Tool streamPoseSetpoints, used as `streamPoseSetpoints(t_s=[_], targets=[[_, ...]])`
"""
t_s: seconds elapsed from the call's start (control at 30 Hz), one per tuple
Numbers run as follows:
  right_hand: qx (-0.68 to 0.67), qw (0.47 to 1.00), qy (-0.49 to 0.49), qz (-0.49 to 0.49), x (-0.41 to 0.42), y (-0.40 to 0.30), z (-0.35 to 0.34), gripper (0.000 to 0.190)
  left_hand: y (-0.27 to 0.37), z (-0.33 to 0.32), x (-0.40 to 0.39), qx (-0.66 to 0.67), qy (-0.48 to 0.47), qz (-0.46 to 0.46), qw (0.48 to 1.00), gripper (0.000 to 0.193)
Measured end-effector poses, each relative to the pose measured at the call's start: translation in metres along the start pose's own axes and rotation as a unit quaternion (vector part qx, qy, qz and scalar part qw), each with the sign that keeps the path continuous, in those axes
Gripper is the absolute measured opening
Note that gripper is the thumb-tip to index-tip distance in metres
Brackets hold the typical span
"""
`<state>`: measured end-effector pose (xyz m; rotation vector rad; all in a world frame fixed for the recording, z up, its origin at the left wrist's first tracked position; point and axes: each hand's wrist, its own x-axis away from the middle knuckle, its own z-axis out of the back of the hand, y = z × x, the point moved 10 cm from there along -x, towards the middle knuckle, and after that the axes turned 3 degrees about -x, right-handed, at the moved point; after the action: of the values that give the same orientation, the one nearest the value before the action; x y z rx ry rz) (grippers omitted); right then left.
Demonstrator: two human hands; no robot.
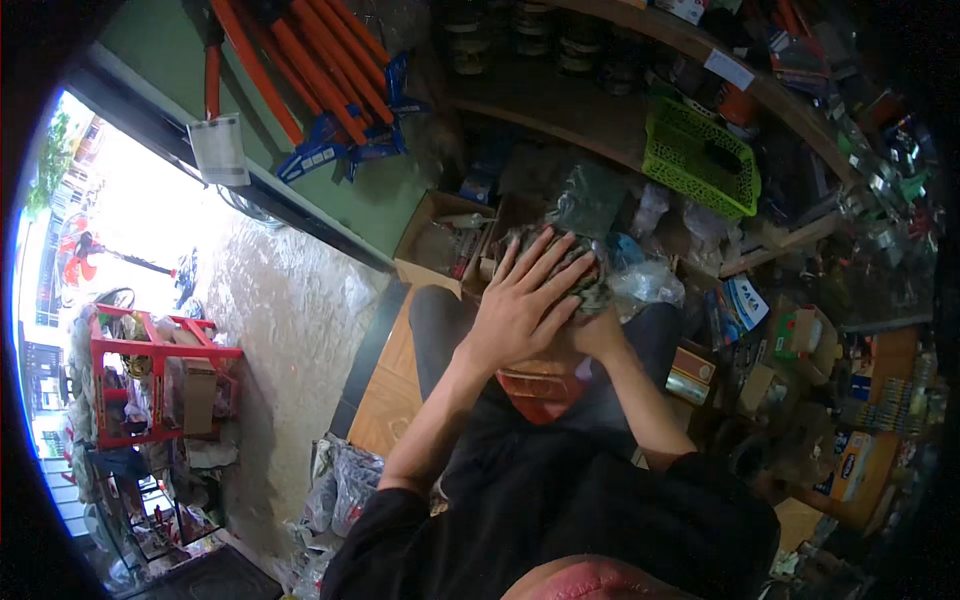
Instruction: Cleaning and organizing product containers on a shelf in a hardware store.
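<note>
My left hand (525, 300) lies over a mottled grey-green bundle (596, 289), its fingers spread across the top. What the bundle is made of is hard to tell. At its near right side is my right hand (600, 330), touching it from below; the fingers there are hidden behind the left hand and the bundle. Both hands are between my knees, above a red-orange plastic object (541, 390) that shows only in part. Just beyond the bundle is a dark green plastic bag (589, 201). Clear plastic wrapping (649, 283) lies to its right.
An open cardboard box (429, 259) stands beyond my left knee. Orange-handled tools with blue heads (311, 154) hang at upper left. A green plastic basket (701, 161) sits on a shelf. Small boxes crowd the right side. A red frame rack (161, 349) stands at left, near the bright doorway.
</note>
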<state>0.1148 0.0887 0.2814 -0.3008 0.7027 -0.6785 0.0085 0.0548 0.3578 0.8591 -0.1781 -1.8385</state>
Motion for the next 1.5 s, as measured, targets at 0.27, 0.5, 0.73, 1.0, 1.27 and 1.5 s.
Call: streamPoseSetpoints(t_s=[0.27,0.5,0.73,1.0,1.27,1.5], targets=[[-0.355,0.913,-0.007,-0.203,0.043,0.008,0.022,0.092,0.001,-0.037,-0.01,0.167,-0.115,-0.022,0.979,0.041],[-0.275,0.953,0.083,-0.098,0.021,-0.043,0.105,0.095,-0.081,0.006,0.006,0.184,0.073,0.197,0.96,0.028],[-0.181,0.977,0.076,-0.086,0.025,-0.034,0.102,0.091,0.076,0.019,0.0,0.075,-0.08,-0.078,0.991,0.044],[-0.226,0.96,0.12,-0.115,0.036,-0.029,0.094,0.093,0.07,0.035,0.011,0.112,-0.027,0.027,0.993,0.05],[-0.234,0.956,0.123,-0.128,0.032,-0.032,0.091,0.094,0.062,0.044,0.011,0.071,-0.027,0.042,0.996,0.048],[-0.198,0.961,0.126,-0.148,0.034,-0.002,0.093,0.092,0.055,0.02,-0.014,0.011,-0.038,0.001,0.999,0.053]])
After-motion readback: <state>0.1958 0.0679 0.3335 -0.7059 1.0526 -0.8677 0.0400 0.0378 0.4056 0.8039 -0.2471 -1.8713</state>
